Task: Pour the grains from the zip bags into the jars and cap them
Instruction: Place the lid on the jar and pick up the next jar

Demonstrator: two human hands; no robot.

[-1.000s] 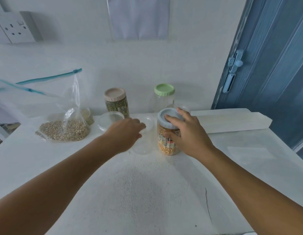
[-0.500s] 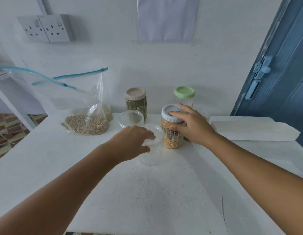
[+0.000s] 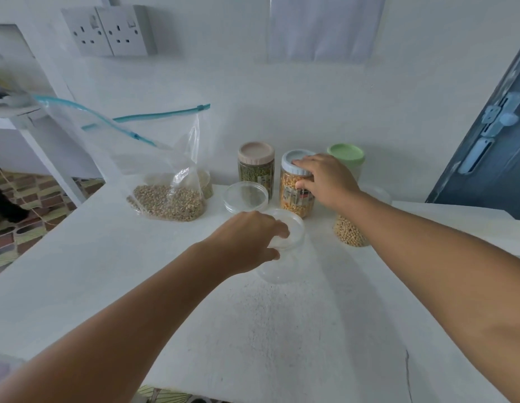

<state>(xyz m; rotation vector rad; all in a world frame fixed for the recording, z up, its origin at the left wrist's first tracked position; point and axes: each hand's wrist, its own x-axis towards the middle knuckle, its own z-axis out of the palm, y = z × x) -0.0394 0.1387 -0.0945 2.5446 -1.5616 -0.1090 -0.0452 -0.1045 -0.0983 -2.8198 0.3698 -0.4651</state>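
Note:
My right hand (image 3: 325,178) grips the grey lid of the corn jar (image 3: 295,196), fingers curled over its rim. My left hand (image 3: 247,239) curls around the rim of an empty clear jar (image 3: 285,251) standing in front. A zip bag (image 3: 163,181) with a blue zipper stands open at the left, tan grains in its bottom. A loose clear lid (image 3: 245,196) lies between the bag and the corn jar. Behind stand a beige-capped jar of green grains (image 3: 256,167) and a green-capped jar (image 3: 347,158). Under my right forearm lies a heap of pale beans (image 3: 350,234), perhaps in a bag.
The white counter (image 3: 253,330) has a grainy dusting in the middle and a crack at the right. A white block (image 3: 456,216) lies at the right by the blue door (image 3: 491,146). Wall sockets (image 3: 107,30) sit above. The floor drops off left of the counter.
The camera swung left. My right hand carried the corn jar back toward the capped jars. My left hand closed around the rim of the empty clear jar.

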